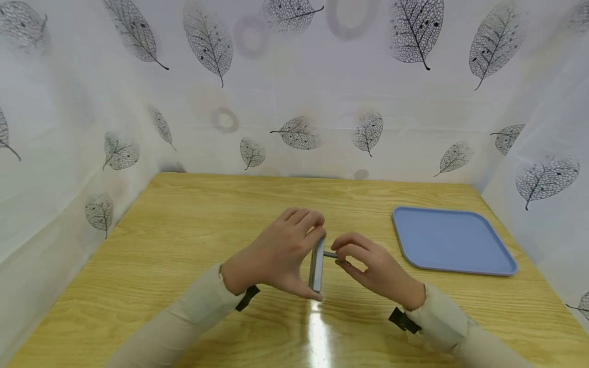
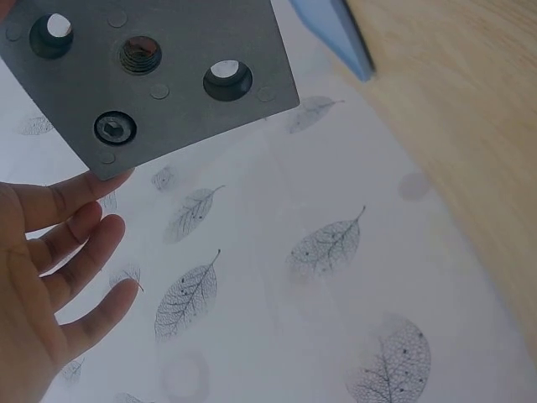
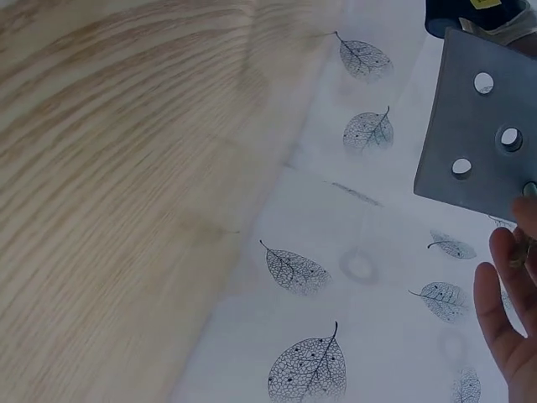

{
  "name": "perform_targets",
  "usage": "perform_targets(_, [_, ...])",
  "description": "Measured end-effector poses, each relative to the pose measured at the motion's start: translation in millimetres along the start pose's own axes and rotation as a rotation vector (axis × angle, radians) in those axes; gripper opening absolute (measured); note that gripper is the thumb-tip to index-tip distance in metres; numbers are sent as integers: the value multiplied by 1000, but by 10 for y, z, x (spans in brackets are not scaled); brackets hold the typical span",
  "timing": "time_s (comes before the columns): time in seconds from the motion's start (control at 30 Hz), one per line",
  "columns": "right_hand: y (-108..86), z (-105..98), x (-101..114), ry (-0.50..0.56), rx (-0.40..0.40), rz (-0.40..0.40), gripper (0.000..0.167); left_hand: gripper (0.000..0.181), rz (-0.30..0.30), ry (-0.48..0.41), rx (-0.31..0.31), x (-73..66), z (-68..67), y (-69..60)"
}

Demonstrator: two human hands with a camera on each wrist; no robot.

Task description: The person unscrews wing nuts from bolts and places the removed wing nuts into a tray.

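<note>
My left hand (image 1: 280,253) holds a grey square metal plate (image 1: 317,266) on edge above the table, fingers at its top and thumb at its bottom. Holes pierce the plate, and the left wrist view shows a threaded one in the middle. A hex-socket bolt head (image 2: 115,128) sits in one corner hole. From the plate's right face the bolt shank (image 1: 330,254) sticks out, and my right hand (image 1: 375,266) pinches around its far end. A small metallic piece (image 3: 520,252) shows between the right fingers; its kind is unclear.
A blue tray (image 1: 453,240) lies on the wooden table (image 1: 207,204) at the right. White sheeting with a leaf print (image 1: 299,133) stands around the back and sides. Black straps (image 1: 404,321) are on the wrists.
</note>
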State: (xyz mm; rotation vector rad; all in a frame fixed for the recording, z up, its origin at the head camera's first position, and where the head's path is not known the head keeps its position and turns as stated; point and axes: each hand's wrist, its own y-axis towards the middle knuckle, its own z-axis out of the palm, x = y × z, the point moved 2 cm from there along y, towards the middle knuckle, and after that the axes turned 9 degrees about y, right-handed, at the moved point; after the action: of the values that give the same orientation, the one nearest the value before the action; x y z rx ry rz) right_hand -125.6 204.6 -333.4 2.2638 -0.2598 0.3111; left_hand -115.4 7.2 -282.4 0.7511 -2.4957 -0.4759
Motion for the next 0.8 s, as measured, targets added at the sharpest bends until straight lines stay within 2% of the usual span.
perform_targets(0.23, [0, -2, -28, 144, 34, -8, 10, 89, 2, -6, 2, 7, 0, -5])
perform_targets(0.4, [-2, -1, -7, 134, -5, -72, 11, 89, 5, 2, -4, 9, 5, -3])
perform_targets(0.57, [9, -4, 25, -40, -75, -210, 15, 89, 2, 9, -12, 14, 2, -2])
perform_targets(0.8, [21, -3, 95, -455, -43, -510, 22, 89, 3, 5, -12, 11, -4, -1])
